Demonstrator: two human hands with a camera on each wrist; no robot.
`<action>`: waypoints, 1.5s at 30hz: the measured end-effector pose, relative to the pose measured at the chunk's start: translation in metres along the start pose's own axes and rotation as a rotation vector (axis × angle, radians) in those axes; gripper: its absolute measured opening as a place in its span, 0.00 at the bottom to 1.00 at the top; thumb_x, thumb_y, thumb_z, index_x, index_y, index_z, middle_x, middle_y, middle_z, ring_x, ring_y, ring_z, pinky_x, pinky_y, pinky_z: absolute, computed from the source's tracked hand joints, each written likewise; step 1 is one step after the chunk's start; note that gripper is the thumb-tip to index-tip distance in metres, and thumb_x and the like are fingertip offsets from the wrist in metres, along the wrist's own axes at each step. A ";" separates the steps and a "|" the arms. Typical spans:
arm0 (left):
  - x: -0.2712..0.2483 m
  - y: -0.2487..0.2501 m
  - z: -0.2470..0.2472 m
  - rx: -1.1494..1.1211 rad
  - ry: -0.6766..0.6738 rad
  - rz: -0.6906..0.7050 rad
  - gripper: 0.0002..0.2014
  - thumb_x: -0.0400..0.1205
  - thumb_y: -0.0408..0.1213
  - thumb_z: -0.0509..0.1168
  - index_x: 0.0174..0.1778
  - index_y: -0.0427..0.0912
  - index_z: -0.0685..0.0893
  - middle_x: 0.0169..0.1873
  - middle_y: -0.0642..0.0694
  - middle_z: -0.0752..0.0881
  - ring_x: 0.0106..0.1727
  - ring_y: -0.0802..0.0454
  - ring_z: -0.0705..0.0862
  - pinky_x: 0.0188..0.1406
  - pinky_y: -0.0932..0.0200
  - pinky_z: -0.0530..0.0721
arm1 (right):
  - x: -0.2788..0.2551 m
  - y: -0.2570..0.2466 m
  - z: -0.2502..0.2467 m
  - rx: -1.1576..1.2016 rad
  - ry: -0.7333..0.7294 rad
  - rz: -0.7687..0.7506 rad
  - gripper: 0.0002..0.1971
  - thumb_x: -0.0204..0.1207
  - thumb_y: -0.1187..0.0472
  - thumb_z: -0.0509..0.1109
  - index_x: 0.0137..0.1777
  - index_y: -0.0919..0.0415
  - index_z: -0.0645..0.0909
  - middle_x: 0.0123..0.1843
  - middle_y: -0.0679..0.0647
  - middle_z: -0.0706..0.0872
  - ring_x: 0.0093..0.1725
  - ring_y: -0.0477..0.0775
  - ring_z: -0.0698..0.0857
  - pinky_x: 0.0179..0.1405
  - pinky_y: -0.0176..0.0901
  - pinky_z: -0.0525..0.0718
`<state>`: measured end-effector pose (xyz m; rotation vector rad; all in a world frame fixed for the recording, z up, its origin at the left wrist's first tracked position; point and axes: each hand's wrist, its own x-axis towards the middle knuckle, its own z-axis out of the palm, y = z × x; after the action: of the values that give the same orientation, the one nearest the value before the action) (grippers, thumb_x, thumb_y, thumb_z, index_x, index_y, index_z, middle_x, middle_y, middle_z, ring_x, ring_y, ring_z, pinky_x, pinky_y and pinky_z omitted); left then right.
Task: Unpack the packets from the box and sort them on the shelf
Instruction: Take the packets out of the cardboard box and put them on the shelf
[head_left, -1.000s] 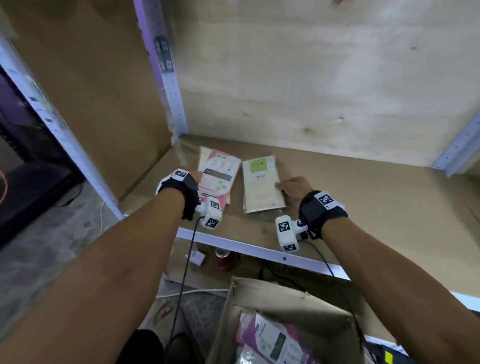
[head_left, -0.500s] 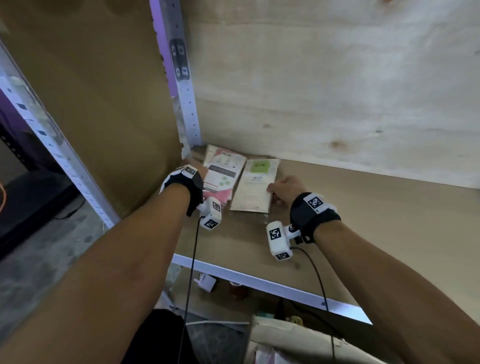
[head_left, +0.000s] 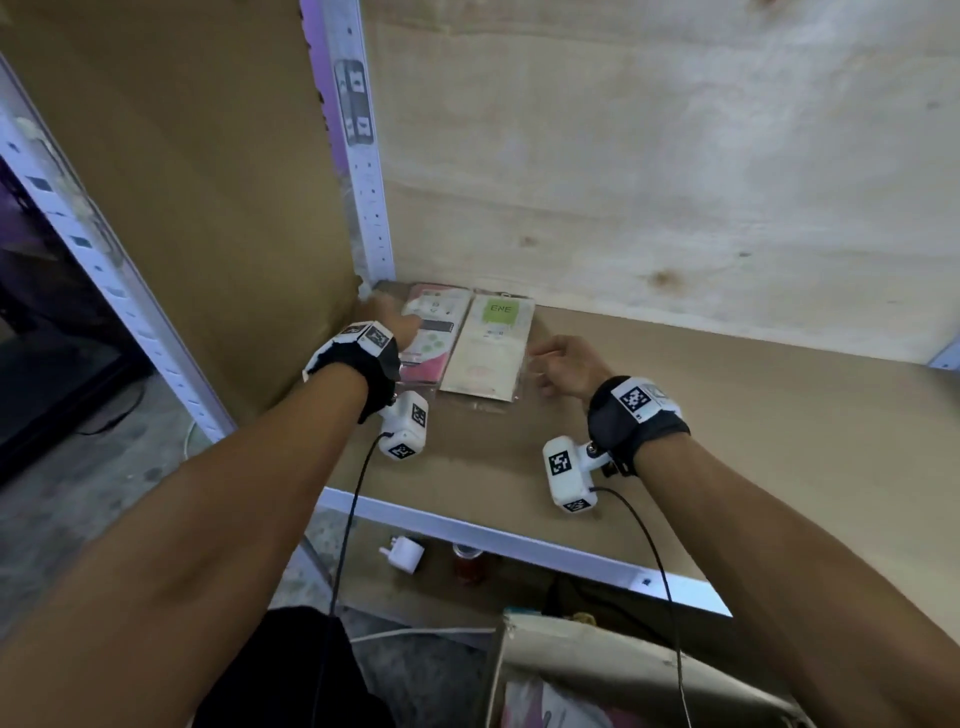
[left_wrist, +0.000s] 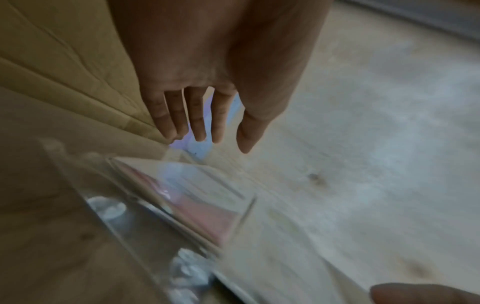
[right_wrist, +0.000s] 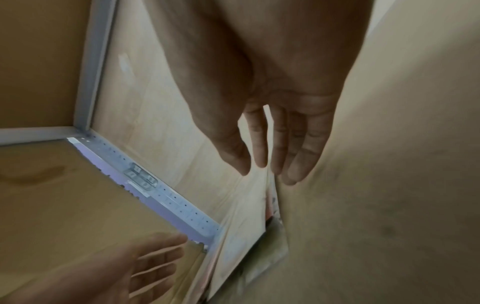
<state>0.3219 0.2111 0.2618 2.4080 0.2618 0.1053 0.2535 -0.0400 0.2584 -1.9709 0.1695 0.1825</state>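
Observation:
Two flat packets lie side by side in the back left corner of the shelf (head_left: 727, 415): a pink one (head_left: 434, 358) and a cream one with a green label (head_left: 493, 338). My left hand (head_left: 402, 325) is over the pink packet's left edge, fingers straight (left_wrist: 221, 144); the blurred packets (left_wrist: 202, 207) show below it. My right hand (head_left: 545, 364) is at the cream packet's right edge, fingers straight and pointing at that edge (right_wrist: 265, 174). Neither hand holds anything. The cardboard box (head_left: 597, 649) stands below the shelf, with pink packets (head_left: 545, 706) inside.
A white perforated upright (head_left: 366, 182) stands in the corner, with a cardboard side panel (head_left: 182, 208) to its left and a plywood back wall (head_left: 649, 156). The shelf's white front rail (head_left: 519, 543) runs below my wrists. A white plug (head_left: 402, 553) and a red can (head_left: 467, 564) lie lower down.
Both packets have slid back into the shelf's rear left corner, pushed by my hands. My fingers now stand straight at the packets' outer edges. The view has tilted up, showing less of the box.

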 end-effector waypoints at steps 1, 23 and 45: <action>-0.017 0.007 -0.002 -0.015 0.028 0.029 0.17 0.81 0.40 0.69 0.64 0.38 0.86 0.62 0.39 0.87 0.63 0.38 0.85 0.64 0.51 0.83 | -0.010 0.004 -0.004 0.004 -0.022 -0.006 0.08 0.79 0.69 0.69 0.57 0.65 0.81 0.41 0.59 0.85 0.36 0.55 0.83 0.40 0.48 0.85; -0.361 -0.008 0.179 -0.122 -0.654 0.109 0.03 0.81 0.37 0.70 0.43 0.46 0.89 0.44 0.44 0.92 0.51 0.46 0.89 0.59 0.52 0.86 | -0.261 0.218 -0.086 -0.266 -0.371 0.216 0.05 0.83 0.66 0.65 0.54 0.62 0.82 0.45 0.56 0.88 0.40 0.52 0.86 0.34 0.38 0.84; -0.375 -0.143 0.327 0.251 -1.019 -0.319 0.16 0.84 0.37 0.65 0.63 0.30 0.86 0.62 0.32 0.86 0.64 0.36 0.84 0.66 0.47 0.82 | -0.196 0.416 0.046 -0.802 -0.434 0.403 0.27 0.84 0.54 0.65 0.80 0.65 0.68 0.80 0.64 0.72 0.78 0.66 0.72 0.76 0.53 0.70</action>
<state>-0.0192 0.0238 -0.0802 2.2943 0.1703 -1.3143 -0.0246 -0.1545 -0.0925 -2.6008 0.2286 1.0671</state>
